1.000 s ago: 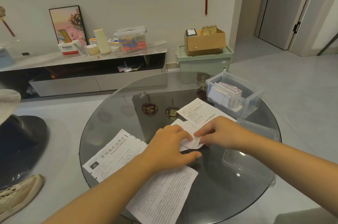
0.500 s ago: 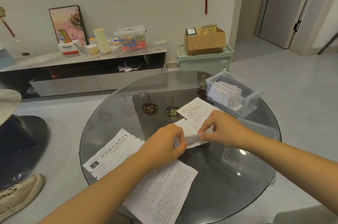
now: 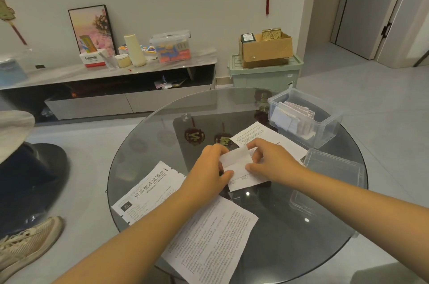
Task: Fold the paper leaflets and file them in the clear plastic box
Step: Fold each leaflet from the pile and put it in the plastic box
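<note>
A small white leaflet (image 3: 239, 167) lies partly folded at the middle of the round glass table (image 3: 278, 249), its far flap lifted. My left hand (image 3: 209, 167) pinches its left edge between thumb and fingers. My right hand (image 3: 271, 160) pinches the right side, thumb on the sheet and fingers curled behind the raised flap. The clear plastic box (image 3: 325, 130) stands at the table's far right with several folded leaflets upright inside. Flat printed leaflets lie unfolded: one near the left edge (image 3: 148, 193), one at the front (image 3: 209, 239), one behind my hands (image 3: 262, 132).
The box's clear lid (image 3: 334, 179) lies on the table to the right of my right hand. Beyond the table are a low TV cabinet (image 3: 116, 88) with clutter, a green storage bin (image 3: 264, 72) under a cardboard box, and a shoe (image 3: 25, 244) at lower left.
Both hands have lifted the leaflet's far flap up off the table and are bending it toward me; a second ago the sheet was pressed flat under my fingers.
</note>
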{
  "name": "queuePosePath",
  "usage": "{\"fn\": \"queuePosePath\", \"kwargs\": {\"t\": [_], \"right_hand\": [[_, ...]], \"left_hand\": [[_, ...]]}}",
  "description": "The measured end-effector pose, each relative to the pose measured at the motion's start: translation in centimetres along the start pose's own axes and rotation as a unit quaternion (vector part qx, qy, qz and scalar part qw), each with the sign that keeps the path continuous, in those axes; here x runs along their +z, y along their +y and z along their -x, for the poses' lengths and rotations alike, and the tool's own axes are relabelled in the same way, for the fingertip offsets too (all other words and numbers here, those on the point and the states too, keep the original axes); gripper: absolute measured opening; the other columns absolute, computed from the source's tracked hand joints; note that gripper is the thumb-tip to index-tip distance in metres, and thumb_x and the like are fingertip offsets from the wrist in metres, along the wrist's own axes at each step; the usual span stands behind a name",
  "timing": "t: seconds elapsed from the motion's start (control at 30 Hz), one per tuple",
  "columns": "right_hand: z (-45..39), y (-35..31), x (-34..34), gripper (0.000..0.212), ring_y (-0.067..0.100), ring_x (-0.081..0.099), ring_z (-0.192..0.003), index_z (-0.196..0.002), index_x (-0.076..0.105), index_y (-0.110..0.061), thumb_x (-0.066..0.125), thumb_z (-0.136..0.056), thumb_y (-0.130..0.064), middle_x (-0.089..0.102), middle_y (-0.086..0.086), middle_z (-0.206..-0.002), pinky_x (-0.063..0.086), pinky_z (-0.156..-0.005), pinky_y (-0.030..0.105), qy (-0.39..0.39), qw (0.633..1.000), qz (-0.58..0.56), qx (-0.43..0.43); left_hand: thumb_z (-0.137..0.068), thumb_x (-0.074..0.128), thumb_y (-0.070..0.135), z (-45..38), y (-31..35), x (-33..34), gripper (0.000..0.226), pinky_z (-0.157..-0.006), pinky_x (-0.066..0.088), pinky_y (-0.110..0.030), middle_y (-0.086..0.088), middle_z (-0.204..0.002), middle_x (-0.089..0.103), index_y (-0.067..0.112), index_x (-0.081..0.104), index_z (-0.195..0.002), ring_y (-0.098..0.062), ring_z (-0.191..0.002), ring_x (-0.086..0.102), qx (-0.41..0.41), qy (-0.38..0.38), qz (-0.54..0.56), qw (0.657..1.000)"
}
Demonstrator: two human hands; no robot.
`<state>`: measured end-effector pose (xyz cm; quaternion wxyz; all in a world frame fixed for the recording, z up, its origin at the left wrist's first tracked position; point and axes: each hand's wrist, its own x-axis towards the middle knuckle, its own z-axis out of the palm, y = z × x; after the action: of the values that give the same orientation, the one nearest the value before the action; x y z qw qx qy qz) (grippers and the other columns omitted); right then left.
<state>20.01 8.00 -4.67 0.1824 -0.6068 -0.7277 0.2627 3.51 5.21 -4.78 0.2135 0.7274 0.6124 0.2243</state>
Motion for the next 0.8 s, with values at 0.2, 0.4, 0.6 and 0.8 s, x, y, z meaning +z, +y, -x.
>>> {"fn": "queuePosePath", "kwargs": {"t": [0.2, 0.4, 0.6, 0.8], "right_hand": [[-0.1, 0.1, 0.4, 0.052, 0.01, 0.053, -0.083, -0.128, 0.042, -0.033, 0.067, -0.084, -0.022, 0.058, -0.011, -0.08, 0.044, -0.096, 0.037, 0.012, 0.999, 0.016, -0.026], [0.0, 0.2, -0.1, 0.023, 0.005, 0.048, -0.07, -0.108, 0.063, -0.036, 0.058, -0.09, -0.023, 0.053, -0.014, -0.08, 0.039, -0.074, 0.02, 0.012, 1.0, -0.001, -0.029], [0.2, 0.3, -0.6, 0.021, 0.01, 0.055, -0.082, -0.097, 0.073, -0.026, 0.055, -0.091, -0.034, 0.067, -0.011, -0.094, 0.045, -0.08, 0.026, -0.056, 0.998, 0.015, -0.008], [0.3, 0.5, -0.4, 0.04, 0.014, 0.047, -0.097, -0.087, 0.071, -0.027, 0.051, -0.082, -0.062, 0.065, -0.006, -0.093, 0.031, -0.085, 0.032, -0.017, 0.993, 0.109, -0.041]], "left_hand": [[-0.086, 0.066, 0.032, -0.3, -1.0, -0.2, 0.043, -0.1, 0.035, -0.024, 0.008, -0.133, 0.037, 0.027, 0.051, -0.126, -0.013, -0.123, 0.038, 0.04, 0.019, -0.084, 0.996], [-0.087, 0.056, 0.051, -0.1, -1.1, 0.2, 0.041, -0.107, 0.022, -0.031, 0.012, -0.128, 0.049, 0.03, 0.056, -0.122, -0.01, -0.12, 0.039, 0.085, -0.03, -0.169, 0.982], [-0.096, 0.046, 0.04, -0.1, -0.6, -0.3, 0.027, -0.104, 0.022, -0.029, 0.012, -0.114, 0.06, 0.028, 0.063, -0.113, -0.007, -0.103, 0.047, 0.124, -0.018, -0.194, 0.973], [-0.097, 0.045, 0.034, -0.3, -0.3, -0.1, 0.023, -0.1, 0.029, -0.03, 0.012, -0.101, 0.061, 0.028, 0.063, -0.109, -0.008, -0.094, 0.043, 0.077, 0.008, -0.117, 0.99]]}}
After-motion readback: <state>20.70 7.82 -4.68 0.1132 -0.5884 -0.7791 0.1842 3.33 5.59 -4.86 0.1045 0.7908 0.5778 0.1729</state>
